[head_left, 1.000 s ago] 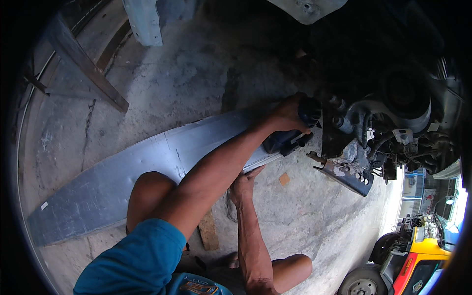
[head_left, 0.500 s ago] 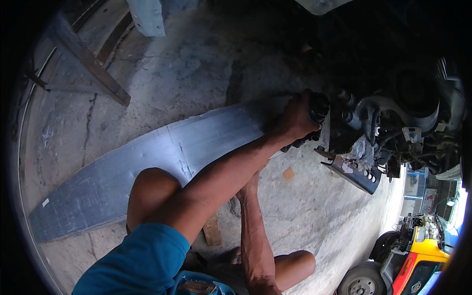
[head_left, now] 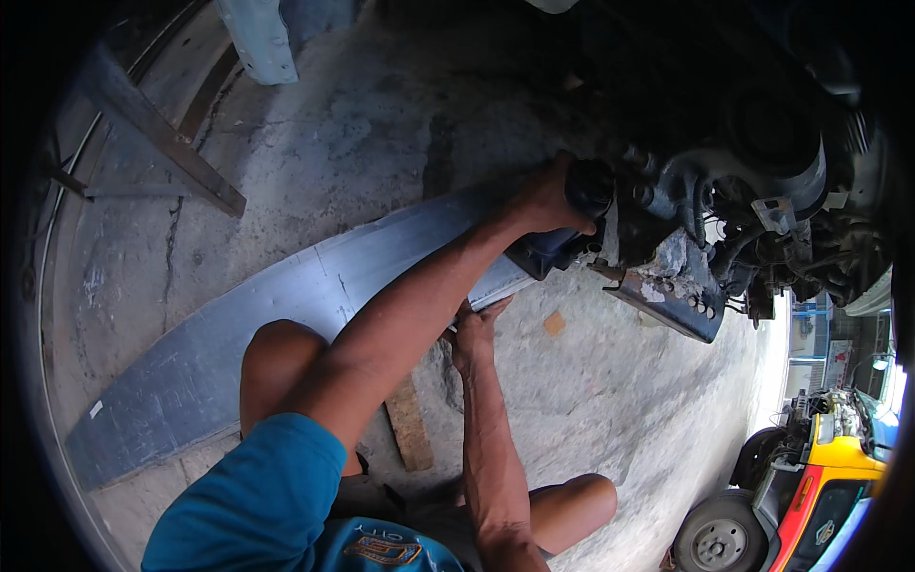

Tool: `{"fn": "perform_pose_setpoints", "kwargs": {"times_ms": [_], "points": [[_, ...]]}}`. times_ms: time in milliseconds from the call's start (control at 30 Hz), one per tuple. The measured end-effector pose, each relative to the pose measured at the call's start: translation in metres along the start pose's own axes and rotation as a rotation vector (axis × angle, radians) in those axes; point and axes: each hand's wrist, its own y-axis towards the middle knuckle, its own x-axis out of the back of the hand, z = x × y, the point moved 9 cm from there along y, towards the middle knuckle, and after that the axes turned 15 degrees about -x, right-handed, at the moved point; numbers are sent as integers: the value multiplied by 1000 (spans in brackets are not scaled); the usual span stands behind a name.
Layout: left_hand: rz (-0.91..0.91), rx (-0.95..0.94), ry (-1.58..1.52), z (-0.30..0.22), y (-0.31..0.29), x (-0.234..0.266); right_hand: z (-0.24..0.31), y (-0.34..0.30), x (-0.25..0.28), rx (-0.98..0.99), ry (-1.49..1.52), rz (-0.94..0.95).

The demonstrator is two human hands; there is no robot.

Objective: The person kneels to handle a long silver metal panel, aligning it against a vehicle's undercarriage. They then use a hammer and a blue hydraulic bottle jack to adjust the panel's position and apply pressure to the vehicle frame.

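Note:
A long grey metal sheet [head_left: 286, 296] lies slanting across the floor, from the lower left toward the vehicle underside. My left arm reaches over it to the upper right. There my left hand [head_left: 548, 200] is closed around a black rounded part [head_left: 590, 187] at the sheet's far right end. A dark boxy piece [head_left: 543, 255] shows just below that hand; whether the two are joined is unclear. Closer to me, my right hand [head_left: 475, 334] grips the sheet's near edge, one finger stretched along it. Part of its grasp is hidden.
Dark vehicle parts [head_left: 762, 191] hang at the right, with a holed metal bracket [head_left: 677, 300] low beside my left hand. A wooden block [head_left: 408, 424] lies near my knees. A brown metal leg [head_left: 191, 157] stands at left. A yellow and red vehicle [head_left: 829, 477] stands lower right.
The view has shifted slightly. My left hand has moved a little left with the black part. My right hand, partly covered by my left forearm before, now shows at the sheet's edge.

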Motion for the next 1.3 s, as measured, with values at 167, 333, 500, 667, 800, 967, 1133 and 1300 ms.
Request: {"fn": "perform_pose_setpoints", "kwargs": {"times_ms": [167, 333, 500, 667, 800, 967, 1133, 1300], "points": [[98, 137, -49, -2, 0, 5, -5, -4, 21, -110, -157, -33], [181, 165, -138, 19, 4, -9, 66, -11, 105, 108, -329, -452], [155, 82, 23, 7, 14, -3, 147, -21, 96, 474, -223, -404], [13, 72, -71, 15, 6, -11, 212, -6, 83, 834, -606, -312], [-34, 76, -91, 21, 2, -5, 239, 20, 73, 755, -660, -150], [-61, 85, -93, 0, 3, -12, 257, 68, 131, 1081, -718, -176], [-112, 25, -71, 6, -1, -6, 247, 56, 94, 888, -652, -230], [-146, -39, 18, 6, -5, -4, 229, 61, 92, 706, -396, -200]]}}
